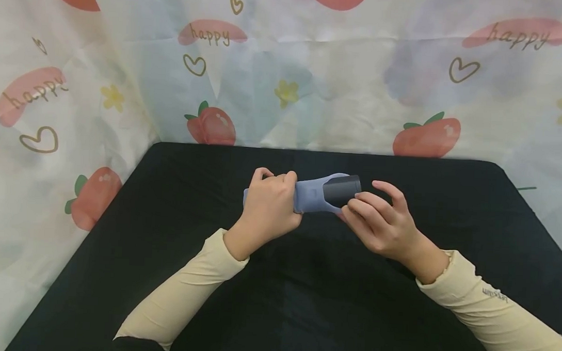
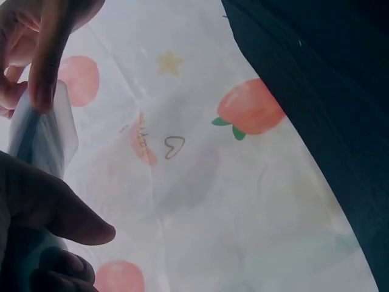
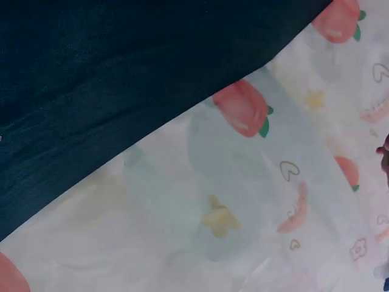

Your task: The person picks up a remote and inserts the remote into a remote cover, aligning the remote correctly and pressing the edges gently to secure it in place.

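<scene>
A long blue-grey object [image 1: 310, 194] with a dark grey rounded end piece [image 1: 338, 189] is held over the black table. My left hand [image 1: 271, 201] wraps around its middle, hiding much of the left part. At the opposite end, my right hand [image 1: 383, 223] pinches the edge by the dark piece, its index finger raised away. In the left wrist view, the left hand [image 2: 48, 213] is dark in the lower corner, and the right hand [image 2: 36, 42] reaches the far end of the object [image 2: 48, 128] from above. Only a sliver of fingers [image 3: 385, 155] shows in the right wrist view.
A black cloth [image 1: 276, 299] covers the table. Pale curtains [image 1: 330, 94] printed with peaches, hearts and flowers stand along the back and left side. Cream sleeves [image 1: 189, 281] cover both forearms.
</scene>
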`<state>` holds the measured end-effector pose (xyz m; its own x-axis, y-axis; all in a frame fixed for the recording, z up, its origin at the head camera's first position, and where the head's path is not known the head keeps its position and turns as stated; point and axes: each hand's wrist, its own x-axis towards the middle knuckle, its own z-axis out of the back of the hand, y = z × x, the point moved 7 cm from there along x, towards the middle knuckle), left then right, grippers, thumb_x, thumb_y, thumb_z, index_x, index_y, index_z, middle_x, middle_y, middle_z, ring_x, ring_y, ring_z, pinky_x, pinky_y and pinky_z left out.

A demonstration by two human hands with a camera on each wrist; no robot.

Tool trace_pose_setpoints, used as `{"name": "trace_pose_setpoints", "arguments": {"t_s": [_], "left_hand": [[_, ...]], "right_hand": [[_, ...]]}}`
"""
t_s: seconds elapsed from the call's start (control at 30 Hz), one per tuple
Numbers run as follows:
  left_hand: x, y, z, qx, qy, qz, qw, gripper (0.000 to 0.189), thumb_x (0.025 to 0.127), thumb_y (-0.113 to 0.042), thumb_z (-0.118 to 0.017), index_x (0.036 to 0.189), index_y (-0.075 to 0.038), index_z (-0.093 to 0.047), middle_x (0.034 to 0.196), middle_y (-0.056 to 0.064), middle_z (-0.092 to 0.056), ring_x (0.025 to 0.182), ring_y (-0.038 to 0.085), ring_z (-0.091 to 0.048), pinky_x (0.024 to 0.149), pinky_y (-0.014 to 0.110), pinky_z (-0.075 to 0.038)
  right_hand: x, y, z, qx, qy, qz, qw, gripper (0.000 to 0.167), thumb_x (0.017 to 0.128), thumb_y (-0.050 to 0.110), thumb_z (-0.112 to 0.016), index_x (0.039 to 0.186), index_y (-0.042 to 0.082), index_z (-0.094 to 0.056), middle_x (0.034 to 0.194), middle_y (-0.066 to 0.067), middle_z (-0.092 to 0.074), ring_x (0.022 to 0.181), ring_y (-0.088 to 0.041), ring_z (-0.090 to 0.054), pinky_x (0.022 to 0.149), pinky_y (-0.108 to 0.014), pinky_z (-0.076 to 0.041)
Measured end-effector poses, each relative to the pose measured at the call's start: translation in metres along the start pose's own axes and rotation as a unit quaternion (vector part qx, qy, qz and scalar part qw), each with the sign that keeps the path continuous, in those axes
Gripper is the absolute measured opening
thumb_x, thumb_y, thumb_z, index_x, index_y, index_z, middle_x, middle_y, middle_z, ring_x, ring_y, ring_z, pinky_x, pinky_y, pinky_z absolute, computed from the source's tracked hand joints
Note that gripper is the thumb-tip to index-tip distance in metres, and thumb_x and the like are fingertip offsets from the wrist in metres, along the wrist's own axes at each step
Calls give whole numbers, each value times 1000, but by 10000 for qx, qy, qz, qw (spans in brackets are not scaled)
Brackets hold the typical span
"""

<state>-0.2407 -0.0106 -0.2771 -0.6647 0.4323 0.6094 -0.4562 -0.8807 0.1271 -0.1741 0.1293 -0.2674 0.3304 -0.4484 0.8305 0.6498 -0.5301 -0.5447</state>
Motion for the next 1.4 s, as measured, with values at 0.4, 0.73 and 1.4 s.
{"name": "trace_pose_setpoints", "arguments": {"t_s": [0.4, 0.73, 1.4], "left_hand": [[-4, 3, 2, 17, -155, 114, 9998, 24, 62, -27, -70, 70, -12, -53, 54, -2, -56, 48, 12, -53, 72, 36, -43], [-10, -1, 11, 376, -1016, -867, 9903, 20, 59, -18, -65, 72, -10, -53, 58, 1, -53, 51, 16, -51, 83, 41, -43], [-22, -2, 19, 468, -1332, -1610, 9768, 18, 61, -17, -61, 76, -12, -53, 60, 0, -52, 56, 17, -53, 71, 34, -46]], "right_hand": [[-3, -5, 12, -289, -541, 233, 9978, 28, 88, 3, -60, 60, 3, -63, 70, -4, -55, 66, -19, -51, 67, -42, -45], [9, -27, 18, 1012, 199, -1150, 9880, 27, 93, 21, -57, 73, 3, -61, 80, -16, -52, 77, -33, -46, 86, -48, -39], [-6, -35, -14, 2130, 2898, -1571, 9198, 38, 102, 28, -37, 78, 8, -59, 95, -15, -52, 91, -31, -48, 81, -48, -38]]}}
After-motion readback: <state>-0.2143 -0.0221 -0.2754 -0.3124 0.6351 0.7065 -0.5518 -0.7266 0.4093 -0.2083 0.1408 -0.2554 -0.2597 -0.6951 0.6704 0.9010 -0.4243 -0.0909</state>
